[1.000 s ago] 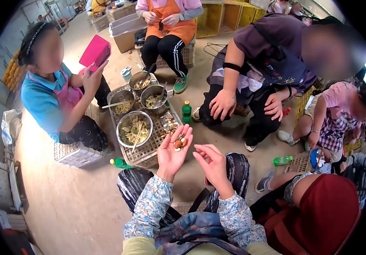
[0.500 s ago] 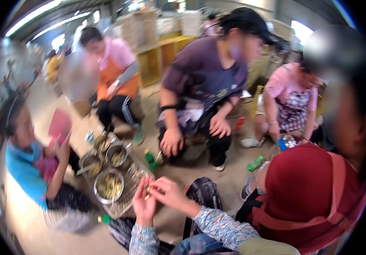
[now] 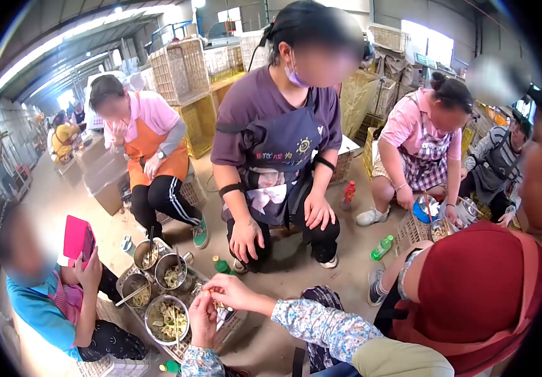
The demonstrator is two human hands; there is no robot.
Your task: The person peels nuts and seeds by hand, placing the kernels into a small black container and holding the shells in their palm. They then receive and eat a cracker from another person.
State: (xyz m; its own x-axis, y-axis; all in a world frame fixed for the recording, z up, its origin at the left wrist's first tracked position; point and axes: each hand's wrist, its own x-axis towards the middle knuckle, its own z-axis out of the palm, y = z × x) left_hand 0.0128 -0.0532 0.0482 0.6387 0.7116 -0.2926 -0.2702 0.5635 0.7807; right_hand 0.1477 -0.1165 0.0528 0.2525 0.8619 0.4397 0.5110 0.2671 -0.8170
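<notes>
My left hand [image 3: 204, 319] is raised in front of the crate, its fingers closed in a pinch. My right hand [image 3: 234, 294] meets it from the right, thumb and fingertips pressed together. Between the fingertips shows a small orange-brown piece [image 3: 213, 291], too small to name. Just left of my hands is a metal bowl [image 3: 148, 325] of noodle-like food with chopsticks lying across it. It stands on an upturned plastic crate [image 3: 236, 325], along with several metal cups of food, one of them a handled mug [image 3: 159, 271].
A person in a purple shirt [image 3: 239, 107] sits opposite. At left, another holds a pink-cased phone [image 3: 80, 237]. Close on my right is a person in a red head covering [image 3: 459, 283]. Green bottles [image 3: 381, 247] and a red bottle [image 3: 348, 193] stand on the floor.
The view has tilted up and sharpened. My hands have come closer together, and my left fingers have closed from a more open pose. The person opposite now sits more upright.
</notes>
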